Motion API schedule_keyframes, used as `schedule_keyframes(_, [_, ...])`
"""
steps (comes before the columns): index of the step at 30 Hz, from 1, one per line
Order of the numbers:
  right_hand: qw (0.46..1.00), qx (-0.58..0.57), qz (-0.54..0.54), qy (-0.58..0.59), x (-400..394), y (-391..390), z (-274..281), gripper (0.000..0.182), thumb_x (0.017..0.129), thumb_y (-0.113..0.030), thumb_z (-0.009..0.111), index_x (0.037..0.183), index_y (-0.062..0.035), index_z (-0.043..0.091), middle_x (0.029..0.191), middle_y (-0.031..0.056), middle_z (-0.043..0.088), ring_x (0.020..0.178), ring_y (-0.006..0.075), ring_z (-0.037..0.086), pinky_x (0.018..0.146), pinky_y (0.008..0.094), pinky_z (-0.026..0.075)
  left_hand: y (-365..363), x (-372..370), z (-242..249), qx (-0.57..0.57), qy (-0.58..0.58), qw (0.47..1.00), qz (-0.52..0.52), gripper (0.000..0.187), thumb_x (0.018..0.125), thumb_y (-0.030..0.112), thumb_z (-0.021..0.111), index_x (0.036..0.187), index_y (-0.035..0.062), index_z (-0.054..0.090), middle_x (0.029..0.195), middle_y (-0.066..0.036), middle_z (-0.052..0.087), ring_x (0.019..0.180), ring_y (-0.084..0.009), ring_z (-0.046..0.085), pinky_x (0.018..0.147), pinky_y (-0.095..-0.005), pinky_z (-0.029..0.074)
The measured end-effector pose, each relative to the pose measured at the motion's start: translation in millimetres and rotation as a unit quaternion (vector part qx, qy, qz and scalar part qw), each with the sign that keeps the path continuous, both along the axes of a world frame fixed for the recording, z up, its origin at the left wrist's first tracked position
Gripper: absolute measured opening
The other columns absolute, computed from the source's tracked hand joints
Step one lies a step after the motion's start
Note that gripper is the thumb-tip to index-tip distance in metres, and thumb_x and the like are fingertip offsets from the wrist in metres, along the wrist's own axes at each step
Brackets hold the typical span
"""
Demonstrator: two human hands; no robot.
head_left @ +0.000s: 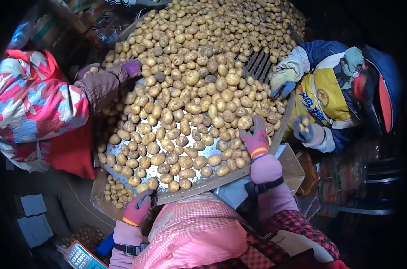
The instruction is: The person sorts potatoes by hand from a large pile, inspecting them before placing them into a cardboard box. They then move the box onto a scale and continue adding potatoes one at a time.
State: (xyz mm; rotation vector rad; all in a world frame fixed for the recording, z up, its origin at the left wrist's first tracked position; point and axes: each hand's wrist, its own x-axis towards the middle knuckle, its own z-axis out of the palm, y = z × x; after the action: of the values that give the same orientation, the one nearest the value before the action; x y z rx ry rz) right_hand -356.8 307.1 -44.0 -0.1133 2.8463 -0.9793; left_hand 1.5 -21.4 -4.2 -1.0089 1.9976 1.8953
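One table point(208, 183) with a raised rim carries potatoes point(193, 79), too many to count, piled deep toward twelve o'clock and thinning to a single layer over bare metal near six. The wearer's two hands are gloved in pink and grey. The right hand point(256, 136), at three o'clock, is open, its fingers and thumb spread apart over the potatoes. The left hand point(138, 210), at seven o'clock, is partly curled at the near rim, just beside the potatoes; whether it grips anything, I cannot tell. Two other people work here: one co-worker point(42, 107) at nine to ten o'clock, with one purple glove point(131, 67) at the pile's edge, and a second co-worker point(333, 96) at two, one glove point(282, 83) at the pile and the other point(312, 134) holding small potatoes. One box point(95, 195) of small potatoes sits at eight o'clock, and one slatted grate point(258, 65) shows at one.
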Motion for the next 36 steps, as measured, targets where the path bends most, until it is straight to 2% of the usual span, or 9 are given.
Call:
schedule_keyframes(5, [0.983, 0.184, -0.015, 0.017, -17.7, -39.5, -0.1, 0.109, 0.067, -0.037, 0.083, 0.150, -0.0113, 0.018, 0.138, 0.0267, 0.041, 0.123, 0.0388, 0.049, 0.104, 0.0423, 0.041, -2.5, -14.6, 0.4, 0.009, 0.020, 1.000, 0.004, 0.036, 0.091, 0.014, 0.063, 0.124, 0.0012, 0.060, 0.105, -0.005, 0.069, 0.093, -0.0095, 0.063, 0.086, -0.0265, 0.050])
schedule_keyframes(15, [0.986, -0.150, 0.027, -0.064, -85.1, -180.5, 16.4, 0.105, 0.067, -0.029, 0.083, 0.147, -0.0042, 0.021, 0.127, 0.0236, 0.053, 0.112, 0.0359, 0.057, 0.095, 0.0401, 0.046, 12.4, -111.3, 12.4, -0.112, -0.055, 0.975, -0.182, 0.039, 0.088, 0.023, 0.066, 0.124, 0.0073, 0.062, 0.102, -0.009, 0.070, 0.087, -0.0118, 0.065, 0.082, -0.0278, 0.052])
schedule_keyframes(20, [0.889, -0.438, 0.085, -0.106, -36.4, -228.9, 18.0, 0.100, 0.075, -0.020, 0.078, 0.152, -0.0149, 0.014, 0.131, 0.0224, 0.050, 0.110, 0.0249, 0.061, 0.087, 0.0385, 0.052, 17.6, -152.4, 33.6, -0.161, 0.011, 0.965, -0.206, 0.039, 0.087, 0.019, 0.065, 0.124, 0.0067, 0.062, 0.090, -0.010, 0.071, 0.080, -0.0146, 0.067, 0.076, -0.0287, 0.052])
schedule_keyframes(25, [0.909, -0.293, 0.295, -0.035, 65.3, -147.7, 4.6, 0.056, 0.085, -0.024, 0.068, 0.134, -0.0057, 0.050, 0.131, 0.0168, 0.054, 0.117, 0.0291, 0.056, 0.099, 0.0367, 0.044, 19.7, -138.0, 24.9, -0.120, -0.028, 0.976, -0.181, 0.041, 0.086, 0.016, 0.064, 0.126, 0.0059, 0.060, 0.096, -0.012, 0.071, 0.084, -0.0162, 0.069, 0.079, -0.0295, 0.052])
schedule_keyframes(28, [0.932, -0.259, 0.209, -0.140, 55.7, -87.1, 24.5, 0.041, 0.086, -0.011, 0.067, 0.125, -0.0048, 0.058, 0.117, 0.0130, 0.061, 0.104, 0.0222, 0.061, 0.088, 0.0325, 0.050, 18.4, -131.0, 24.2, -0.130, -0.023, 0.977, -0.169, 0.042, 0.086, 0.016, 0.064, 0.126, 0.0065, 0.060, 0.110, -0.015, 0.069, 0.097, -0.0208, 0.068, 0.085, -0.0312, 0.051])
schedule_keyframes(30, [0.962, -0.242, 0.109, -0.063, 26.9, -58.3, 2.1, 0.031, 0.088, -0.003, 0.061, 0.119, -0.0008, 0.059, 0.112, 0.0100, 0.062, 0.100, 0.0170, 0.060, 0.084, 0.0299, 0.051, 16.2, -130.7, 28.7, -0.119, -0.037, 0.979, -0.162, 0.043, 0.086, 0.018, 0.065, 0.127, 0.0076, 0.060, 0.114, -0.016, 0.067, 0.103, -0.0232, 0.066, 0.089, -0.0323, 0.050])
schedule_keyframes(31, [0.972, -0.217, 0.078, -0.046, 6.6, -51.6, 6.6, 0.030, 0.089, -0.021, 0.061, 0.116, -0.0106, 0.063, 0.114, 0.0151, 0.063, 0.104, 0.0302, 0.062, 0.088, 0.0359, 0.051, 16.8, -131.1, 29.4, -0.119, -0.038, 0.979, -0.158, 0.043, 0.086, 0.018, 0.065, 0.127, 0.0076, 0.060, 0.114, -0.016, 0.067, 0.103, -0.0232, 0.066, 0.089, -0.0323, 0.050])
schedule_keyframes(33, [0.983, -0.119, 0.117, 0.078, -35.3, -47.9, 3.2, 0.030, 0.087, -0.022, 0.059, 0.114, -0.0084, 0.064, 0.115, 0.0141, 0.063, 0.108, 0.0336, 0.059, 0.095, 0.0415, 0.047, 18.1, -131.4, 28.0, -0.148, 0.022, 0.973, -0.178, 0.040, 0.090, 0.021, 0.061, 0.127, 0.0074, 0.060, 0.085, -0.003, 0.068, 0.074, -0.0094, 0.060, 0.073, -0.0263, 0.050])
schedule_keyframes(36, [0.949, 0.078, 0.190, 0.239, -81.9, -73.7, 1.6, 0.041, 0.085, -0.026, 0.063, 0.123, -0.0097, 0.060, 0.128, 0.0133, 0.057, 0.127, 0.0348, 0.046, 0.107, 0.0448, 0.034, 18.1, -132.8, 35.4, -0.126, 0.006, 0.976, -0.176, 0.042, 0.088, 0.020, 0.063, 0.128, 0.0080, 0.059, 0.099, -0.010, 0.068, 0.089, -0.0171, 0.063, 0.082, -0.0301, 0.050])
